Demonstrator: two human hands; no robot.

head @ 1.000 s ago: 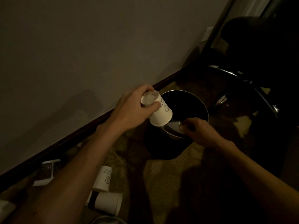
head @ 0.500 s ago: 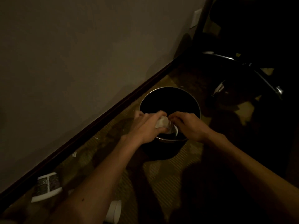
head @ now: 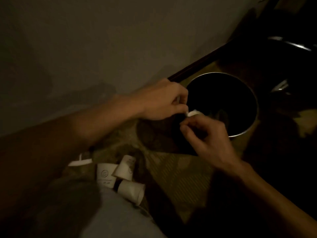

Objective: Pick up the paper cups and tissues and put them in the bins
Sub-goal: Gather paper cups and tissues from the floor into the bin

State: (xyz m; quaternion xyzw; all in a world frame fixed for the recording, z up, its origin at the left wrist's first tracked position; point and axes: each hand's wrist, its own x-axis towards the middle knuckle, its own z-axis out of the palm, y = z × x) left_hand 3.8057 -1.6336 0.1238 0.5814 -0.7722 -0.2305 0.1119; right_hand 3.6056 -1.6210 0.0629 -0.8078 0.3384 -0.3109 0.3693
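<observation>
Now, I log:
wad (head: pixel 193 113): small, white, crumpled, at the bin's near rim
left hand (head: pixel 163 100), right hand (head: pixel 205 133): both pinch wad
bin (head: pixel 243 132): mouth open, wall (head: pixel 85 48) just behind
cups (head: pixel 125 167): three on floor, near

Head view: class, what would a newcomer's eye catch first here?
The left hand and right hand meet mid-frame, pinching a small white wad at the left edge of a round dark bin. At lower left, pale cups lie tumbled on the carpet.
</observation>
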